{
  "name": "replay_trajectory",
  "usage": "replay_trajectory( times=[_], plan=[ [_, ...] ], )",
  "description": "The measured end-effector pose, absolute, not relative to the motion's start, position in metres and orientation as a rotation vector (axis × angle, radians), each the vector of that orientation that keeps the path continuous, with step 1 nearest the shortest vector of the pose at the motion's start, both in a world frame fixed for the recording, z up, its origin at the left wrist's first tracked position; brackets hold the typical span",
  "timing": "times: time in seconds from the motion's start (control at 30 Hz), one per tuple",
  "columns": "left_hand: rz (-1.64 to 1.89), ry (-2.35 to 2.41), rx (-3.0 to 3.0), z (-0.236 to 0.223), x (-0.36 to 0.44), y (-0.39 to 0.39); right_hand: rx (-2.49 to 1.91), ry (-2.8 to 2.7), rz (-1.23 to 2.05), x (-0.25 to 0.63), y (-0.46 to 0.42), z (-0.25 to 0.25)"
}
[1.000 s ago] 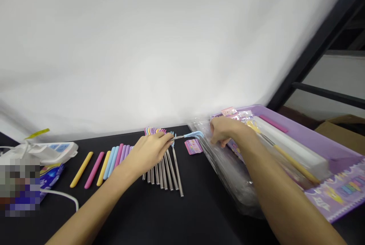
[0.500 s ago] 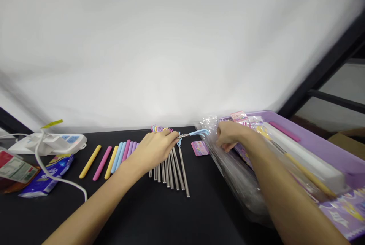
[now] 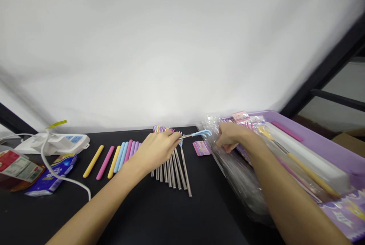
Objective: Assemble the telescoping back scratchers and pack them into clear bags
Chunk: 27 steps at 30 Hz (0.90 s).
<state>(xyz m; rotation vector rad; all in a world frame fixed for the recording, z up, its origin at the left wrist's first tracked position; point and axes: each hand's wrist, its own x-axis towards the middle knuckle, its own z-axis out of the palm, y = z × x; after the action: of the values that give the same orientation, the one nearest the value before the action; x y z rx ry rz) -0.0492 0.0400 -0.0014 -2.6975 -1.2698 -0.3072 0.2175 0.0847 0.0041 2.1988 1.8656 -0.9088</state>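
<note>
Light-blue-headed steel piece (image 3: pixel 186 136) sits in the left hand (image 3: pixel 159 146), pinched narrow at the thumb and fingertips. Its long axis runs roughly sideways, bridging most of the space between the hands — head end pointing at the right hand, just short of it. So by the head, the right hand is nearer; the shaft end is under the left fingers.

Right hand (image 3: pixel 232 134) is over the upper end of the clear plastic sleeves (image 3: pixel 242 178), fingers curled down and drawn in close. View's poor there: it looks like a touch on the film, but can't tell if an edge is actually pinched.

Pose: left forearm comes up from lower left, palm down, wrist fairly flat. Right forearm comes in from lower right, crossing above the sleeves and the near part of the purple tray (image 3: pixel 316 144), hand bent inward.

Pink card (image 3: pixel 202 148) lies between the hands, just below the blue head. Metal rods (image 3: pixel 186 172) fan out under and just right of the left hand, bare ends toward the person. Coloured sticks (image 3: pixel 105 163) are in a row left of the left hand, partly behind that forearm. Power strip (image 3: pixel 74 142) and blue packet (image 3: pixel 54 174) are further left — well apart from both hands.
</note>
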Motion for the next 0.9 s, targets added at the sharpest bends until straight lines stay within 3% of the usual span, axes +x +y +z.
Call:
replay_trajectory(
  times=[0.6, 0.8, 0.9],
  plan=[
    [-0.329, -1.294, -2.754, 0.002, -0.052, 0.041, 2.167, 1.886, -0.863, 0.207, 0.085, 0.002],
    [-0.901, -1.567, -3.327, 0.011, -0.052, 0.040, 2.117, 2.177, -0.939, 0.207, 0.074, 0.035],
    [-1.333, -1.571, -3.683, 0.014, -0.049, 0.036, 2.085, 2.448, -1.253, 0.192, 0.066, 0.049]
  ],
)
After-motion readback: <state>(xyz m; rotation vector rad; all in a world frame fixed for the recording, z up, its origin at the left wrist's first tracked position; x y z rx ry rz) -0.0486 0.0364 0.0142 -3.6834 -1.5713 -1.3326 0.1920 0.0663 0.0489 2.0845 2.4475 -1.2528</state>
